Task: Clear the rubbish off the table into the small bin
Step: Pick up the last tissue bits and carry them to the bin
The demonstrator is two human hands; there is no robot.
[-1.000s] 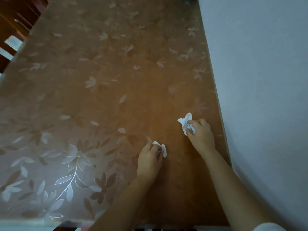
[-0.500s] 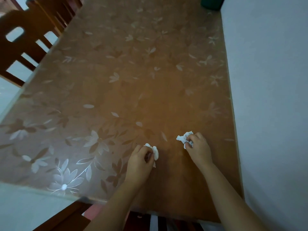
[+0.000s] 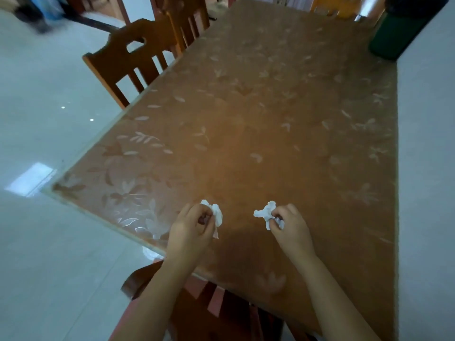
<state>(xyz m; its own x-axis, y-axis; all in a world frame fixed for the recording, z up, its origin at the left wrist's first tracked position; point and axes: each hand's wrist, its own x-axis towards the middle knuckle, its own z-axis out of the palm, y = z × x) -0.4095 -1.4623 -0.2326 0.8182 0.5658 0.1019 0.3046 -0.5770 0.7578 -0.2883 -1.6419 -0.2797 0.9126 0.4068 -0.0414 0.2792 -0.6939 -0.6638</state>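
Note:
My left hand (image 3: 190, 230) pinches a crumpled white tissue (image 3: 216, 212) just above the near part of the brown floral table (image 3: 270, 124). My right hand (image 3: 289, 227) grips a second crumpled white tissue (image 3: 264, 212) a short way to the right. Both hands hover close together near the table's front edge. A dark green bin (image 3: 396, 35) stands at the far right corner of the table, against the wall.
A white wall (image 3: 428, 168) runs along the table's right side. Wooden chairs stand at the left (image 3: 133, 62) and at the far end. Another chair (image 3: 197, 311) sits under me at the front edge. Pale tiled floor (image 3: 49, 242) lies to the left.
The view has pulled back and tilted up, bringing the chairs and the green bin into sight. Both hands keep their tissues and have drawn back toward the front edge.

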